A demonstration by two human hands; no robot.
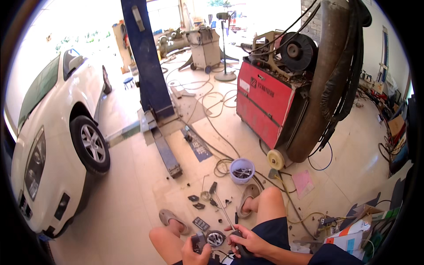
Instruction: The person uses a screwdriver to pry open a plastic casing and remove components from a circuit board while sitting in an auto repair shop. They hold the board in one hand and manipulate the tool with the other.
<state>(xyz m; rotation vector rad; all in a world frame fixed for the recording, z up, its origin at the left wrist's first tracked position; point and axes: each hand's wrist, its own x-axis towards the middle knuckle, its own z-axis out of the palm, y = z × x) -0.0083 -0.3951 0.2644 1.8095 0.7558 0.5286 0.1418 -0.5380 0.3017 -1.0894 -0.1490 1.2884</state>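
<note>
My left hand (194,256) is closed around a dark grey box-shaped part (199,241). My right hand (247,242) grips a dark piece with a long thin metal rod (224,210) extending forward from it; its exact kind is unclear. Between my hands sits a round dark dish (215,239) with shiny metal pieces in it. Just beyond lies a dark rectangular tray (201,223) with compartments. Small black parts (198,206) are scattered on the floor between my feet, along with a round metal piece (205,195). A screwdriver-like tool (236,216) lies near my right foot.
A lilac bucket (242,171) full of dark metal pieces stands beyond my right foot. A red wheeled machine (265,101) stands behind it, with cables across the floor. A white car (57,145) is at left, beside a blue lift post (150,57). Boxes (353,229) lie at right.
</note>
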